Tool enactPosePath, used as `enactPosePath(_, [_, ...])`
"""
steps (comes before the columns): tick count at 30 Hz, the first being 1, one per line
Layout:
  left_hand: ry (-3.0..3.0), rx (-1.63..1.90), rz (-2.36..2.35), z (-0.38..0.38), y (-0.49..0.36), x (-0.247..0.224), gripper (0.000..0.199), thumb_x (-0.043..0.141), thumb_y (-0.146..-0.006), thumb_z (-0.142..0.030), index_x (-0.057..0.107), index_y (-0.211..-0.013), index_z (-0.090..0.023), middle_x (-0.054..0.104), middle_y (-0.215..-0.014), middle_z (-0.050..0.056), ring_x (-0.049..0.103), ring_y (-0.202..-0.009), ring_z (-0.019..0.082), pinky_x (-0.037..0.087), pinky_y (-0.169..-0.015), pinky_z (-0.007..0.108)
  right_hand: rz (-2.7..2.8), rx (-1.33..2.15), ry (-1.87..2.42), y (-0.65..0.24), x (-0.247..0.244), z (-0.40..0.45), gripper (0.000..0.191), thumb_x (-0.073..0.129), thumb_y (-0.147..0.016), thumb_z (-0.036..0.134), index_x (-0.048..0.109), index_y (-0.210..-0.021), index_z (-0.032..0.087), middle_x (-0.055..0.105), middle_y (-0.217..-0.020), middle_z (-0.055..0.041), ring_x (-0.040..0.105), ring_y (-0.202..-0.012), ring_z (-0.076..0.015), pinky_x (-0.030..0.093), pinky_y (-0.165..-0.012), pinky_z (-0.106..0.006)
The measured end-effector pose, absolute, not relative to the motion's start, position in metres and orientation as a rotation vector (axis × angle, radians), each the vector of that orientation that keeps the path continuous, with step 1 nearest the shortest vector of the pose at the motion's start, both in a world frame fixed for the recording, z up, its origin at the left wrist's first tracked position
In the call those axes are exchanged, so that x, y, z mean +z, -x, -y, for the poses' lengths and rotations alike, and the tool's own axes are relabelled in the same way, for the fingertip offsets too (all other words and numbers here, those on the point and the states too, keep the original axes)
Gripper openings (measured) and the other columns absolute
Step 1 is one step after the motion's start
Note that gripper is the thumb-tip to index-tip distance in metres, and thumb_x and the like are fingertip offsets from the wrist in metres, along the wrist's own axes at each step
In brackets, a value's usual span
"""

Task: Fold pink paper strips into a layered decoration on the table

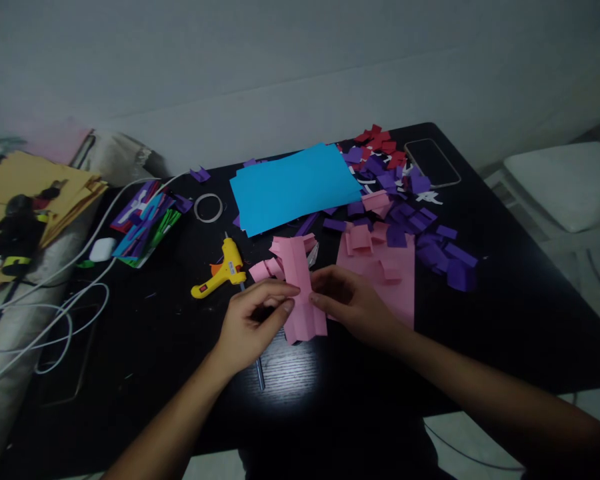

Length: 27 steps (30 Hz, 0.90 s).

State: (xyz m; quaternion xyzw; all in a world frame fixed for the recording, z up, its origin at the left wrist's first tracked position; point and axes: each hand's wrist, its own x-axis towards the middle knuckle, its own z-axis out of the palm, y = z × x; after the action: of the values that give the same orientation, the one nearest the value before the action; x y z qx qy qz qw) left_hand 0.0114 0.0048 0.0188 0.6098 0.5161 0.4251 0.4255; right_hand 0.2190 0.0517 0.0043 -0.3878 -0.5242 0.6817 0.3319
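Observation:
A long pink folded paper piece with creased, flared ends is held upright in front of me. My left hand pinches its left edge between thumb and fingers. From the other side, my right hand grips the right edge, its fingers partly hidden behind the paper. Just left of it lies a small pink paper strip. A yellow glue gun rests beyond my left hand. Under that hand a thin glue stick or pen-like rod pokes out. A pink sheet with cut pink pieces lies behind my right hand.
Blue sheets lie at the back of the black table. Purple scraps, red scraps and a phone are at right. A tape roll, coloured paper bundles and white cables are at left.

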Motion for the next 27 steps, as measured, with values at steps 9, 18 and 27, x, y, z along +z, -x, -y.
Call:
enactPosePath(9, [-1.238, 0.979, -1.254, -0.007, -0.016, 0.01, 0.014, 0.07, -0.094, -0.03, 0.064, -0.1, -0.019, 0.057, -0.074, -0.003, 0.051, -0.064, 0.01, 0.043, -0.062, 0.021, 1.36, 1.716, 1.024, -0.217, 0.001, -0.049, 0.018, 0.078, -0.085, 0.026, 0.069, -0.099, 0.02, 0.074, -0.097, -0.0045, 0.071, -0.089, -0.0177, 0.059, -0.083, -0.033])
enactPosePath(18, [-1.521, 0.821, -1.363, -0.002, -0.017, 0.006, 0.019, 0.066, -0.094, -0.031, 0.065, -0.082, -0.016, 0.055, -0.061, -0.005, 0.048, -0.053, 0.008, 0.037, -0.051, 0.018, 1.438, 1.585, 0.998, -0.213, 0.0, -0.045, 0.029, 0.079, -0.086, 0.032, 0.063, -0.108, 0.021, 0.072, -0.097, -0.0044, 0.071, -0.088, -0.0188, 0.057, -0.077, -0.032])
enactPosePath(27, [-1.772, 0.812, -1.419, 0.003, -0.024, 0.004, 0.02, 0.066, -0.094, -0.023, 0.059, -0.075, -0.018, 0.055, -0.059, -0.006, 0.049, -0.051, 0.007, 0.038, -0.05, 0.017, 1.584, 1.369, 1.18, -0.214, 0.001, -0.044, 0.016, 0.065, -0.091, 0.033, 0.064, -0.084, 0.019, 0.067, -0.075, -0.002, 0.062, -0.068, -0.0164, 0.045, -0.061, -0.029])
